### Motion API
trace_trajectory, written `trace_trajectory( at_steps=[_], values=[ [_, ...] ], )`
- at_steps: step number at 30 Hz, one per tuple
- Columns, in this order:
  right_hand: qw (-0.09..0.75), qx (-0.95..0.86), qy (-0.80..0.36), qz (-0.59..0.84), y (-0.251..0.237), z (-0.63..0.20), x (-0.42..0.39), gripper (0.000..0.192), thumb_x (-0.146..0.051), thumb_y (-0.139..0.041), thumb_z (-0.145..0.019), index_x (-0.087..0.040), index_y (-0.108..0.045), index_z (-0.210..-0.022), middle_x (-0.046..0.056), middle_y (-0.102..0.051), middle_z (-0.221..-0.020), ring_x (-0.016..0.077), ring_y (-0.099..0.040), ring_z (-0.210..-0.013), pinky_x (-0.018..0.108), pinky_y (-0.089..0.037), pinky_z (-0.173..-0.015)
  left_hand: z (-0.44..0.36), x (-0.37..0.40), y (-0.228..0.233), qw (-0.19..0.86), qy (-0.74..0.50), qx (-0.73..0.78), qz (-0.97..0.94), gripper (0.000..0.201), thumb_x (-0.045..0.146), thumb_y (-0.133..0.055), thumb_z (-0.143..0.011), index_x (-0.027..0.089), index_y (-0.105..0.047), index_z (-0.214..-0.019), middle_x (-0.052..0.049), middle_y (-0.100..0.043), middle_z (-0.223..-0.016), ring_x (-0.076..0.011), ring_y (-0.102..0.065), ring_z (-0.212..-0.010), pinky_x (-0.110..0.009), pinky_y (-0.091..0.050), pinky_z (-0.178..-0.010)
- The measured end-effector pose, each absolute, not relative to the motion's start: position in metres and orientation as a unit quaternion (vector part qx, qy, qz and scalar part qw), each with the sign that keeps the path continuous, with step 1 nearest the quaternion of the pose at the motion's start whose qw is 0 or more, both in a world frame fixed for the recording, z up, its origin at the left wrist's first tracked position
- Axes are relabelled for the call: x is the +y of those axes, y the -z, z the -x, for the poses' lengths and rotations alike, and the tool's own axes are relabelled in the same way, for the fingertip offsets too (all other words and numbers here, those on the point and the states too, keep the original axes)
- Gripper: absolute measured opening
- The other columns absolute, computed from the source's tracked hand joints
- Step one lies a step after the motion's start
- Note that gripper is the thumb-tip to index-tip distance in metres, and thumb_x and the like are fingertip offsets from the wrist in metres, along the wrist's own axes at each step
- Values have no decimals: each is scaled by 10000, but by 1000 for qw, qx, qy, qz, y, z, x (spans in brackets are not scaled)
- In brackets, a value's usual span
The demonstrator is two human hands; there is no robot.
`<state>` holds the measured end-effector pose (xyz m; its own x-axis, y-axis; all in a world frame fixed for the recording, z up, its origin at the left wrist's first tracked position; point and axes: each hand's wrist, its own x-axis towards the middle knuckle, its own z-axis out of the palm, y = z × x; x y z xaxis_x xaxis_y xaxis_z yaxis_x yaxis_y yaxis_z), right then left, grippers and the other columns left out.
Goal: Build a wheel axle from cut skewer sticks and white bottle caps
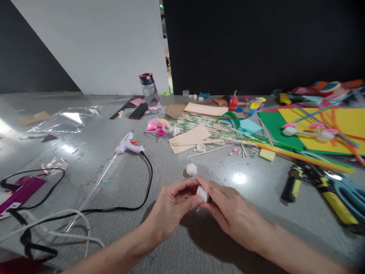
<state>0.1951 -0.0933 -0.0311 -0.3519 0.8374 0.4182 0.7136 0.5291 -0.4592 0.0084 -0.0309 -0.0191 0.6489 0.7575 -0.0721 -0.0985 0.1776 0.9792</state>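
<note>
Both hands meet over the grey table. My left hand (176, 199) pinches a small white bottle cap (202, 193) from the left, thumb in front. From the right, my right hand (225, 201) closes its fingers on the same cap. Part of the cap is hidden behind the fingers. Just beyond the fingertips another white cap (191, 169) lies flat on the table. A third, ring-like white cap (200, 147) rests farther back beside thin wooden sticks.
At the left lie a white glue gun (128, 144) with a black cord and a purple power strip (27, 192). A water bottle (150, 93) stands at the back. Yellow-black pliers (332, 198) and blue scissors (348, 194) are at right, near coloured sheets (348, 123).
</note>
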Motion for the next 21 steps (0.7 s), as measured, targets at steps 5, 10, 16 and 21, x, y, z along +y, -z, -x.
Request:
trace_trajectory(
  at_steps=[5, 10, 16, 21],
  values=[
    [312, -801, -174, 481, 28, -200, -90, 554, -290, -442, -1068, -194, -229, -1570, 161, -634, -1285, 282, -647, -1113, 477, -579, -883, -9, -28, 21, 699, -296, 308, -574, 300, 341, -748, -874, 201, -737, -1139, -64, -740, -1056, -196, -661, -982, -307, -493, -887],
    [340, -733, -279, 518, 22, -208, -83, 465, -232, -679, -945, -240, -520, -1381, 68, -650, -1109, 208, -625, -923, 362, -519, -816, -9, -20, 25, 644, -323, 355, -596, 316, 370, -767, -844, 179, -717, -1091, -69, -736, -1058, -182, -654, -935, -286, -508, -829],
    [380, -687, -335, 520, 25, -212, -73, 114, -201, -621, -973, -240, -646, -1077, -8, -658, -921, 134, -580, -761, 264, -454, -699, -10, -18, 27, 627, -273, 379, -624, 464, 430, -636, -919, 130, -656, -1272, -112, -713, -1044, -154, -612, -783, -269, -522, -661],
    [399, -650, -391, 515, 27, -212, -73, 46, -255, -627, -979, -240, -658, -1010, -22, -679, -893, 131, -594, -772, 249, -455, -700, -12, -22, 27, 592, -279, 370, -659, 490, 280, -734, -827, 134, -644, -1287, -110, -683, -1127, -169, -617, -887, -247, -516, -663]
  ],
)
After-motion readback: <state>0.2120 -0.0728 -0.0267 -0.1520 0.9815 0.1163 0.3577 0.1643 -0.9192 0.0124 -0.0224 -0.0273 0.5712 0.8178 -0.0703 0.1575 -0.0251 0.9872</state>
